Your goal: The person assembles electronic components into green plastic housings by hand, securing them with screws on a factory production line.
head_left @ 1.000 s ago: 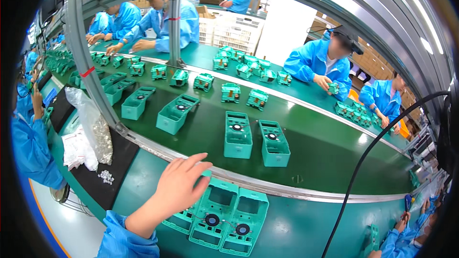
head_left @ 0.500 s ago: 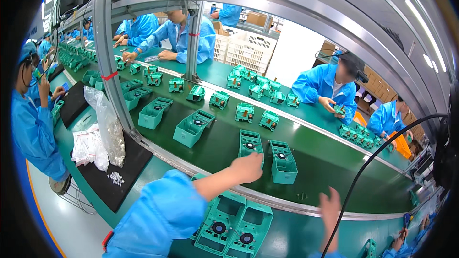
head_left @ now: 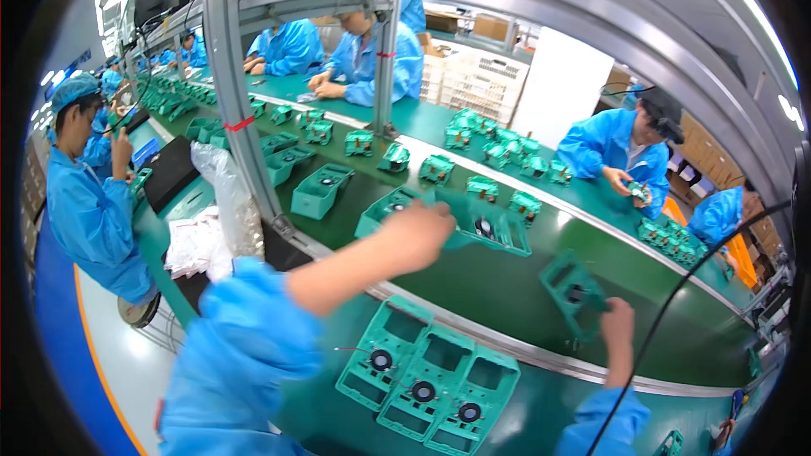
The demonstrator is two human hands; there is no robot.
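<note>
My left hand (head_left: pixel 414 235) reaches over the conveyor, fingers curled at the left end of a green plastic housing (head_left: pixel 511 236) turned crosswise, with a black round part inside. Partly behind that hand lies another green housing. To the right, my right hand (head_left: pixel 619 321) grips the lower right edge of a second, tilted green housing (head_left: pixel 564 287), blurred by motion, over the belt. On the near worktop, three green housings (head_left: pixel 452 353) lie side by side, each with a round black part; a thin wire sticks out from the leftmost.
The green conveyor (head_left: pixel 380 263) carries more housings and small green assemblies (head_left: pixel 436 169). A metal post (head_left: pixel 226 76) rises at left beside plastic bags (head_left: pixel 232 211). A black cable (head_left: pixel 667 304) hangs at right. Co-workers in blue sit across the belt and at far left.
My right hand has closed on a housing and tilts it. The housing at my left hand has turned crosswise. The view has shifted, and a third housing now shows fully on the near worktop.
</note>
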